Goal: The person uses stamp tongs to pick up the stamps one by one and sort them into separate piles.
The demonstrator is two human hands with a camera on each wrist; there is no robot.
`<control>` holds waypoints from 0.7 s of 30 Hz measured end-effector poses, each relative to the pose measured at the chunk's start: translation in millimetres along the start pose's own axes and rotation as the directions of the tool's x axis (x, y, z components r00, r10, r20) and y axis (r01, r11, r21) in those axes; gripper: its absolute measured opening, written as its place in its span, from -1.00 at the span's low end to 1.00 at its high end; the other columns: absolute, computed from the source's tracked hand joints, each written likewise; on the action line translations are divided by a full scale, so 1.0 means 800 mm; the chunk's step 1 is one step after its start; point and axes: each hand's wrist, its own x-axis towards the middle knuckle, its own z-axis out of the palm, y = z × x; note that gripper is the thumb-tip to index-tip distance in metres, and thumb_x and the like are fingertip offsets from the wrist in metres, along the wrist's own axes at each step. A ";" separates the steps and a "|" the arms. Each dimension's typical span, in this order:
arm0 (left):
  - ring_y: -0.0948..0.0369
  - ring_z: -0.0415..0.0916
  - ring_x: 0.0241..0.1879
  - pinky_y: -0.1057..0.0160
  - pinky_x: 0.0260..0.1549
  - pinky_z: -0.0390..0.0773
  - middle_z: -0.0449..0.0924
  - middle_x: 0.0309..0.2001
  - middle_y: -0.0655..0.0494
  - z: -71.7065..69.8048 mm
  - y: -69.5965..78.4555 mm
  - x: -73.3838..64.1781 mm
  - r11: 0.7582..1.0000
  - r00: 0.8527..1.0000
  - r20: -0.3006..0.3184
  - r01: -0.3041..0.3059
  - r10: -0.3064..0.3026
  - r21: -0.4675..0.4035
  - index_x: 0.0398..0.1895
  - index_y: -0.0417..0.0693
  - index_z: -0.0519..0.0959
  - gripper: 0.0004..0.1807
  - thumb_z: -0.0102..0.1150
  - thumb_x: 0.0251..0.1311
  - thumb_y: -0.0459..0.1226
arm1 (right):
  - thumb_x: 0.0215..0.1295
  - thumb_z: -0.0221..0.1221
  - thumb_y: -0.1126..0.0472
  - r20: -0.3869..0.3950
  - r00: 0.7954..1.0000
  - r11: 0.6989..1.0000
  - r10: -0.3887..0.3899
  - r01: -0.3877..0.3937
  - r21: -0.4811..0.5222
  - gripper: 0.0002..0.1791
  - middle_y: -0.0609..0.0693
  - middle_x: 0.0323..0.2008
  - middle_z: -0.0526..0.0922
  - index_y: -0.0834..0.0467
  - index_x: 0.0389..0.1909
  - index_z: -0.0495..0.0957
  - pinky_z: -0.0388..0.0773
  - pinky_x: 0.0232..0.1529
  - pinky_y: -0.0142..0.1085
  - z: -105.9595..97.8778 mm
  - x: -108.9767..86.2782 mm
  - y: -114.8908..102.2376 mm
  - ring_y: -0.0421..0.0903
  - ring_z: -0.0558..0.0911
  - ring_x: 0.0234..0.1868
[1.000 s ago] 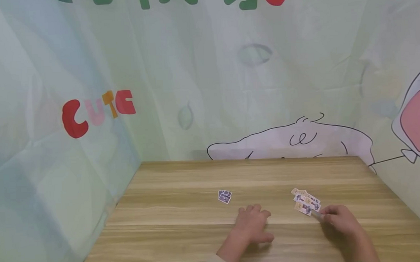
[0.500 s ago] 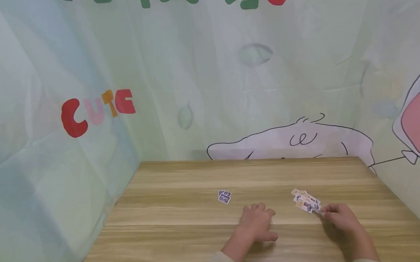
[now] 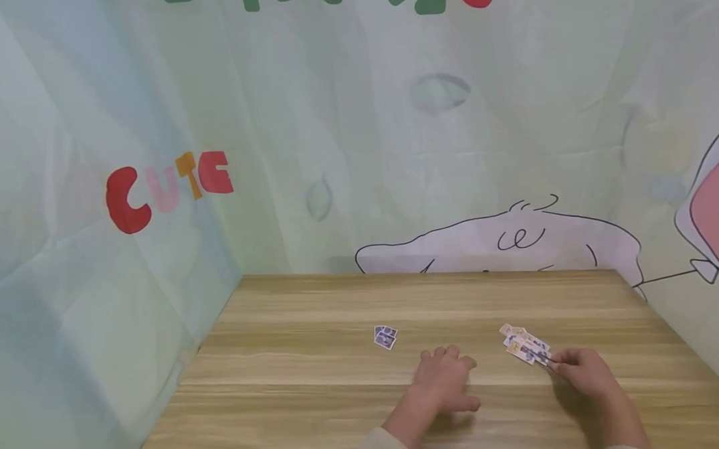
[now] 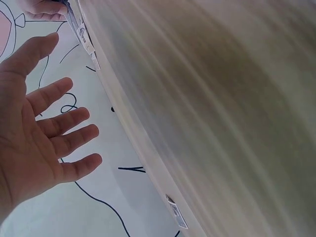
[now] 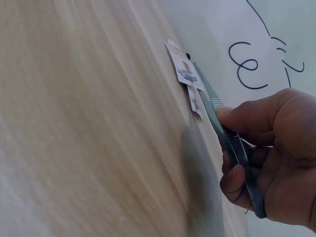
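Metal tweezers (image 5: pixel 216 113) are pinched between the thumb and fingers of my right hand (image 3: pixel 585 372). Their tips reach over a pile of small printed cards or stickers (image 3: pixel 526 341) on the right side of the table. Slightly apart in the right wrist view, the prongs lie close to the top card (image 5: pixel 185 70); whether they touch it I cannot tell. With fingers spread and holding nothing, my left hand (image 3: pixel 445 381) hovers low over or rests on the table's middle. Beyond it lies a smaller group of dark blue cards (image 3: pixel 385 338), overlapping one another.
Everything lies on a wood-grain table (image 3: pixel 293 361). A printed fabric backdrop (image 3: pixel 307 133) rises right behind its far edge, and another sheet (image 3: pixel 86 317) stands along the left side.
The card at the tweezers' tips has moved slightly away from me onto the pile. The tweezers' prongs now look more spread. My left hand has slid a little to the right.
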 end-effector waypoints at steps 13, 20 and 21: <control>0.19 0.38 -0.03 0.08 -0.07 0.39 0.44 0.02 0.22 -0.011 0.000 -0.016 0.998 0.999 -0.007 0.034 -0.035 -0.058 0.10 0.27 0.50 -0.33 0.29 -0.19 0.20 | 0.18 0.07 0.34 0.056 0.990 0.982 0.129 -0.135 0.131 -0.73 0.13 -0.37 0.55 0.50 -0.20 0.49 0.39 -0.35 -0.23 -0.007 -0.022 0.002 0.01 0.47 -0.33; 0.17 0.39 -0.01 0.03 -0.07 0.40 0.45 0.01 0.20 -0.011 -0.003 -0.030 0.995 0.998 -0.034 0.054 -0.057 -0.082 0.08 0.25 0.51 -0.33 0.29 -0.21 0.18 | 0.18 0.11 0.34 0.044 0.987 0.972 0.157 -0.162 0.169 -0.72 0.10 -0.36 0.55 0.49 -0.19 0.48 0.40 -0.35 -0.24 0.000 -0.034 -0.001 -0.01 0.46 -0.32; 0.17 0.39 -0.01 0.03 -0.07 0.40 0.45 0.02 0.19 -0.012 -0.004 -0.032 0.995 0.997 -0.041 0.056 -0.060 -0.088 0.08 0.25 0.51 -0.33 0.29 -0.21 0.18 | 0.18 0.11 0.34 0.036 0.987 0.973 0.154 -0.158 0.171 -0.72 0.09 -0.37 0.55 0.50 -0.19 0.48 0.40 -0.36 -0.24 0.001 -0.037 -0.002 -0.01 0.46 -0.33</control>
